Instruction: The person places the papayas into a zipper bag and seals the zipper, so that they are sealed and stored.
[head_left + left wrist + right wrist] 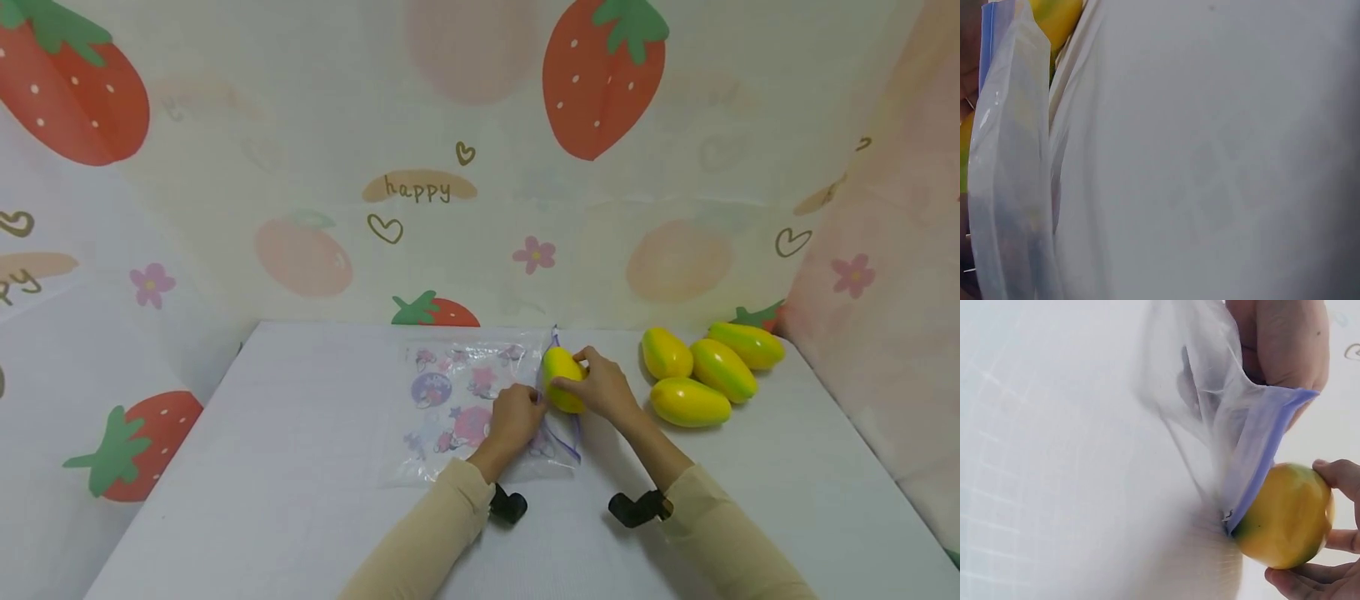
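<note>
A clear zip bag (429,433) with purple and pink cartoon prints lies flat, its purple zip edge to the right. My left hand (514,417) pinches the bag near its opening. My right hand (609,390) grips a yellow-green mango (561,381) between thumb and fingers at the bag's mouth. In the right wrist view, the purple zip edge (1264,461) overlaps one side of the mango (1288,515), and most of the fruit is outside. The left wrist view has the bag (1013,169) close up, with parts of the mango behind it.
Several more mangoes (690,402) lie grouped at the back right of the white table (300,517). Behind the table hangs a cloth backdrop (315,133) printed with strawberries, and similar cloth stands at both sides. Black wrist cameras (636,508) sit below the hands.
</note>
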A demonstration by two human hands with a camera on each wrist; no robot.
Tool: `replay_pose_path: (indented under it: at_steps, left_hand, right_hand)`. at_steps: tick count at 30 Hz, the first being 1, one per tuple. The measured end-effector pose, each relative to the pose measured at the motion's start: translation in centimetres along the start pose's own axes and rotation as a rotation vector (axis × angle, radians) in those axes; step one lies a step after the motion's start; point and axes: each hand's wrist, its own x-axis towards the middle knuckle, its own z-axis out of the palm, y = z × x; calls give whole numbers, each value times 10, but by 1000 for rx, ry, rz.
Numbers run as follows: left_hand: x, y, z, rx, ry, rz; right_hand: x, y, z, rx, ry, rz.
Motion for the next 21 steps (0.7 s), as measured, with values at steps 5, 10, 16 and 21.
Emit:
replay_pose_path:
  at_steps: [5, 10, 16, 21]
  left_hand:
    - [0, 0, 0, 13, 13, 40]
    - [0, 3, -3, 8, 31, 50]
    - [-1, 5, -4, -13, 50, 82]
    - [-2, 5, -6, -1, 73, 103]
  right_hand:
    - [-2, 4, 0, 38, 8, 15]
    - [-1, 8, -2, 45, -14, -6]
    - [-2, 16, -13, 171, -175, -5]
    - [-1, 18, -16, 258, -234, 6]
